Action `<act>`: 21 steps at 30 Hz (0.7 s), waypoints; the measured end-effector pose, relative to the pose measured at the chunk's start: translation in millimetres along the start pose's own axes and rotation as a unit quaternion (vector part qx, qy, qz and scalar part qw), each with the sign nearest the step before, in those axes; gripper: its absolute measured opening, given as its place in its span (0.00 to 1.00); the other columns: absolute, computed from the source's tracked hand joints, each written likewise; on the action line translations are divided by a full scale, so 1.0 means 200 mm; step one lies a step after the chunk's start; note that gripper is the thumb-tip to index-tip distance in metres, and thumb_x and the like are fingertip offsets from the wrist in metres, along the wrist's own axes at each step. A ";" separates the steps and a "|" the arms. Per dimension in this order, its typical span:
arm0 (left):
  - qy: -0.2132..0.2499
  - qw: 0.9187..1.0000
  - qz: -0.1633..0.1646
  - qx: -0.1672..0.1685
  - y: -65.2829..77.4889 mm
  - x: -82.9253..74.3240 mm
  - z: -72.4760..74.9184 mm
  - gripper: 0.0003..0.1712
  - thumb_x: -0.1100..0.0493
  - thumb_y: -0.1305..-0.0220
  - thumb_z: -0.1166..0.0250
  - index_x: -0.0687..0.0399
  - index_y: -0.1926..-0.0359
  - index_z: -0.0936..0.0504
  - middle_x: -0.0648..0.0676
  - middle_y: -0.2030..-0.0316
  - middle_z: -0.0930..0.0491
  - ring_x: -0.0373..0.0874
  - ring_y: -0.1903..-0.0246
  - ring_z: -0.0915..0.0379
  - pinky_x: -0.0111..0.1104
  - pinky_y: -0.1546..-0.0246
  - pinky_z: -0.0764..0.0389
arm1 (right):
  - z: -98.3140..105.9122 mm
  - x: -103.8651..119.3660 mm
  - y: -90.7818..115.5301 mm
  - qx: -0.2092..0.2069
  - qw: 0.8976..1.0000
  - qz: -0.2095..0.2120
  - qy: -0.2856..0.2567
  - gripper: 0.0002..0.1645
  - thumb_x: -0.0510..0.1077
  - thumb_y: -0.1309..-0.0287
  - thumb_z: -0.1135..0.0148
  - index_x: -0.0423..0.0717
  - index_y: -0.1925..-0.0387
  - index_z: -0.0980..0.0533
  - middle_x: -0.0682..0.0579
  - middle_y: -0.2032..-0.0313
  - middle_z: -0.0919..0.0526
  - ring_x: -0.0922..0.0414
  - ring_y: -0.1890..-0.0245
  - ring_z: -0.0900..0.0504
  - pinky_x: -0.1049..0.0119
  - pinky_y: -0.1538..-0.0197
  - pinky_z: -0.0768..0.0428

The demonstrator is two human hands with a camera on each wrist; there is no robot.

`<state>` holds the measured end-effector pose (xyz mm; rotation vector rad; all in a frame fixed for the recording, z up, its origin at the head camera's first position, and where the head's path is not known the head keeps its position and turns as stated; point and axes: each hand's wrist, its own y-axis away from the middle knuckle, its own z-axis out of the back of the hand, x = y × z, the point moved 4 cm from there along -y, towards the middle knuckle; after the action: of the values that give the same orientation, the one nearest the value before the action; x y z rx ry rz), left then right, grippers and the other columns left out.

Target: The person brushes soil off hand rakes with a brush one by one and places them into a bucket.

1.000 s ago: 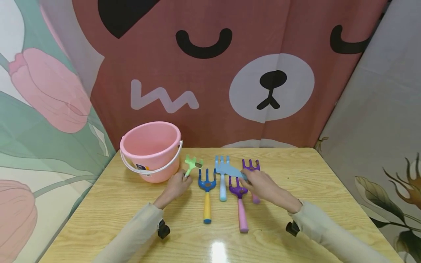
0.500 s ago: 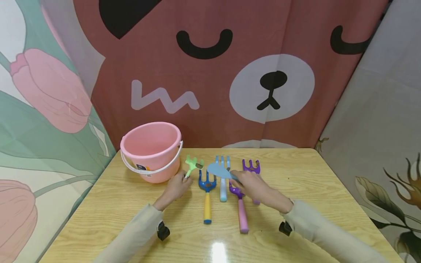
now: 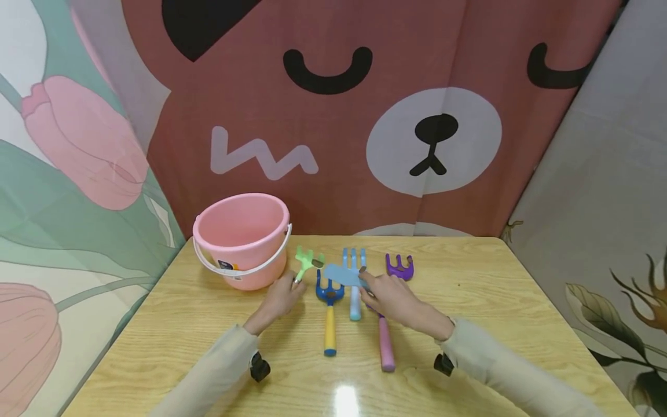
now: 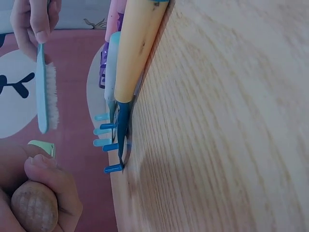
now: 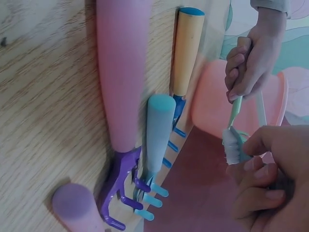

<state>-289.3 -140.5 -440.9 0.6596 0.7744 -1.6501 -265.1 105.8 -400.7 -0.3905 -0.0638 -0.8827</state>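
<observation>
My left hand [image 3: 279, 298] grips a small green hand rake [image 3: 306, 260] by its handle, tines pointing up and away. The brown, worn-looking butt of that handle shows in the left wrist view. Between the thumb and fingers of my right hand [image 3: 393, 298] is a light blue brush [image 4: 41, 96] with white bristles. Its head points left, close to the green rake's tines. Beneath it lie a blue rake with a yellow handle [image 3: 330, 330] and a light blue rake [image 3: 355, 304]. My right hand partly hides two purple rakes, one with its pink handle [image 3: 385, 347] showing.
A pink bucket [image 3: 260, 249] with a white bail handle stands at the back left of the wooden table [image 3: 469, 324], just beyond my left hand. A patterned bear curtain [image 3: 323, 202] hangs right behind the table's far edge.
My right hand has moved left and slightly toward me with the brush, whose head now sits beside the green rake's tines. The left hand has stayed in place.
</observation>
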 end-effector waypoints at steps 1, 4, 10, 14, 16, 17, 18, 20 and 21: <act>0.000 1.000 -0.002 0.001 0.00 0.00 0.00 0.06 0.64 0.33 0.42 0.63 0.66 0.27 0.51 0.82 0.31 0.39 0.89 0.36 0.28 0.90 0.36 | 0.00 0.00 0.00 -0.003 1.000 -0.002 0.000 0.21 0.42 0.36 0.42 0.33 0.46 0.24 0.63 0.88 0.38 0.69 0.90 0.46 0.77 0.88 0.48; 0.001 1.000 -0.002 0.002 0.00 0.00 -0.01 0.06 0.64 0.33 0.42 0.63 0.67 0.28 0.51 0.82 0.31 0.39 0.88 0.36 0.29 0.89 0.35 | 0.01 0.02 -0.01 -0.015 1.000 0.001 -0.005 0.23 0.41 0.42 0.42 0.32 0.47 0.23 0.63 0.88 0.40 0.69 0.89 0.48 0.77 0.88 0.49; -0.006 1.000 0.006 0.005 0.00 0.00 -0.02 0.06 0.64 0.33 0.42 0.62 0.67 0.27 0.50 0.82 0.32 0.39 0.87 0.36 0.29 0.88 0.35 | -0.01 0.05 -0.02 -0.016 0.999 0.025 -0.037 0.16 0.40 0.34 0.44 0.32 0.51 0.23 0.61 0.85 0.33 0.69 0.89 0.42 0.78 0.88 0.43; -0.016 1.000 -0.007 0.007 0.00 0.00 -0.02 0.06 0.64 0.34 0.42 0.63 0.67 0.26 0.50 0.81 0.32 0.39 0.86 0.36 0.29 0.87 0.33 | -0.02 0.06 -0.04 -0.003 0.999 0.012 -0.033 0.18 0.42 0.30 0.45 0.35 0.46 0.24 0.53 0.78 0.22 0.66 0.86 0.35 0.76 0.88 0.38; -0.019 1.000 -0.013 0.008 0.00 -0.01 -0.03 0.06 0.64 0.34 0.42 0.64 0.66 0.25 0.50 0.81 0.31 0.39 0.86 0.36 0.29 0.86 0.32 | -0.03 0.07 -0.06 0.001 1.000 0.010 -0.025 0.17 0.43 0.29 0.45 0.36 0.46 0.24 0.52 0.78 0.22 0.64 0.86 0.35 0.75 0.87 0.39; -0.019 1.000 -0.016 0.009 0.00 -0.01 -0.03 0.06 0.64 0.34 0.43 0.65 0.65 0.25 0.50 0.81 0.31 0.39 0.86 0.36 0.29 0.86 0.32 | -0.03 0.07 -0.07 0.003 1.000 0.009 -0.021 0.16 0.44 0.28 0.45 0.37 0.47 0.24 0.53 0.78 0.23 0.64 0.86 0.35 0.75 0.87 0.40; -0.017 1.000 -0.017 0.011 0.01 -0.01 -0.03 0.06 0.64 0.33 0.43 0.65 0.65 0.25 0.50 0.81 0.31 0.39 0.86 0.36 0.29 0.86 0.32 | -0.04 0.08 -0.08 0.005 1.000 0.011 -0.018 0.14 0.44 0.28 0.46 0.39 0.50 0.23 0.54 0.80 0.25 0.64 0.86 0.36 0.75 0.87 0.41; -0.017 1.000 -0.018 0.012 0.01 -0.01 -0.03 0.06 0.65 0.33 0.43 0.66 0.65 0.25 0.50 0.80 0.31 0.39 0.86 0.36 0.29 0.86 0.33 | -0.05 0.08 -0.09 0.009 1.000 0.015 -0.020 0.09 0.43 0.28 0.46 0.42 0.57 0.24 0.57 0.83 0.33 0.64 0.87 0.39 0.75 0.87 0.43; -0.017 1.000 -0.019 0.011 0.01 -0.01 -0.03 0.06 0.65 0.33 0.43 0.66 0.64 0.25 0.50 0.80 0.31 0.39 0.86 0.36 0.29 0.86 0.33 | -0.05 0.08 -0.09 0.009 1.000 0.018 -0.020 0.07 0.43 0.28 0.46 0.44 0.62 0.25 0.58 0.84 0.36 0.65 0.87 0.41 0.75 0.86 0.44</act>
<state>-287.7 -134.7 -442.9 0.6348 0.7498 -1.7029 -269.7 78.8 -400.8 -0.3908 -0.1020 -0.8378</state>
